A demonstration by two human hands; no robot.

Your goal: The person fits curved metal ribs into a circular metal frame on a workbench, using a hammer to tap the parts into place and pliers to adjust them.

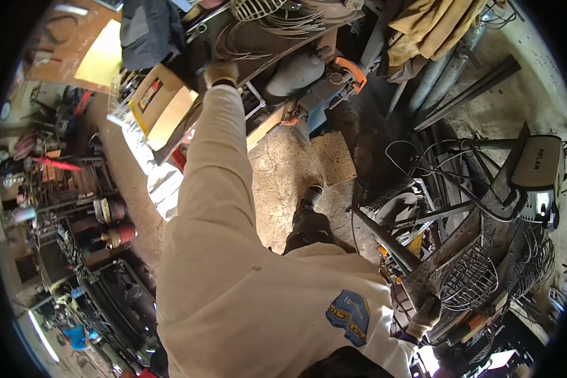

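While the left hand (221,72) reaches onto the dark metal worktop (249,43), its grip too hidden to tell, thin, curved grey metal rods (291,29) lie there in loose arcs near it. The right hand (427,314), its grip equally unclear, is near a rounded, dark wire-grid basket (469,277). Below the worktop's slanting edge, tan concrete floor (273,201) opens around one dark shoe (312,194).
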